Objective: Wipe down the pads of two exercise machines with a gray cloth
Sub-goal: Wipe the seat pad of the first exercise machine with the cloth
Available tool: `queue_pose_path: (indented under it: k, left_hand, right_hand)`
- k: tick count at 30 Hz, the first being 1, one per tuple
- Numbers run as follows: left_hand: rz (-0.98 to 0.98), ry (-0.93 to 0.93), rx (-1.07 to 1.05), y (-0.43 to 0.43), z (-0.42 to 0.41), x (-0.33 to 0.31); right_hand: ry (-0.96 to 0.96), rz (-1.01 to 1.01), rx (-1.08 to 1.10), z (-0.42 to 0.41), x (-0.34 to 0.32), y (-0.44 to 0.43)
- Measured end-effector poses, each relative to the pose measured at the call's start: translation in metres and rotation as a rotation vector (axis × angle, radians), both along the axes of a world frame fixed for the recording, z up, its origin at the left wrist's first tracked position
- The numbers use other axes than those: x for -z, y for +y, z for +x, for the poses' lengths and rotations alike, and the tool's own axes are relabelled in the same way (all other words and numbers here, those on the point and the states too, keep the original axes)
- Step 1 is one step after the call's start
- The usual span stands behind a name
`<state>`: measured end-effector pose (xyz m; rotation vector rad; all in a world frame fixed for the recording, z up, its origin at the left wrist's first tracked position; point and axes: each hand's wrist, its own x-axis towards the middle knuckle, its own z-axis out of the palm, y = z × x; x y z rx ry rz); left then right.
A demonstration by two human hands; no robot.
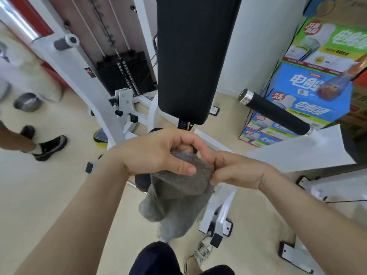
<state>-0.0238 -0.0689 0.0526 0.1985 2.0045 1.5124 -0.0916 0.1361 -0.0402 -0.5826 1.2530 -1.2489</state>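
Note:
A gray cloth (176,197) hangs bunched between my two hands in the middle of the view. My left hand (156,153) grips its top, thumb laid across the fabric. My right hand (236,171) pinches the cloth's right edge with curled fingers. Just beyond my hands, a long black back pad (194,56) of a white exercise machine runs up the centre. A black foam roller handle (276,114) with a chrome cap juts out at the right. The seat below my hands is mostly hidden by the cloth.
The white machine frame (79,76) and black weight stack (127,74) stand at left. Stacked colourful boxes (309,80) fill the right. Another person's legs and black shoe (49,147) are at far left, near a metal bowl (27,102). My own shoe (200,253) is below.

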Motion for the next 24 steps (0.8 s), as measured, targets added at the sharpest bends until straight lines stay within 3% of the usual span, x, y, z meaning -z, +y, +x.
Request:
queue_pose_path:
  k: [4,7,10,13,18,24]
  left_hand:
    - [-0.502,0.121,-0.105,-0.049,-0.001,0.004]
    - [-0.660,0.203,-0.288,-0.089,-0.007,0.010]
    - [-0.793,0.328,-0.497,-0.132,-0.020,0.026]
    - [-0.757,0.395,-0.655,-0.167,-0.046,0.051]
    - [-0.701,0.495,-0.876,-0.226,-0.104,0.104]
    - [-0.610,0.659,-0.836,-0.262,-0.116,0.164]
  right_hand:
    - [0.329,0.207,0.005,-0.012,0.014,-0.026]
    - [0.633,0.326,0.105,-0.031,0.021,-0.036]
    - [0.551,0.332,0.407,-0.050,0.026,-0.049]
    - [0.390,0.305,0.635,-0.064,0.029,-0.082]
    - [0.497,0.297,0.822,-0.098,0.042,-0.167]
    - [0.956,0.318,0.946,-0.119,0.100,-0.196]
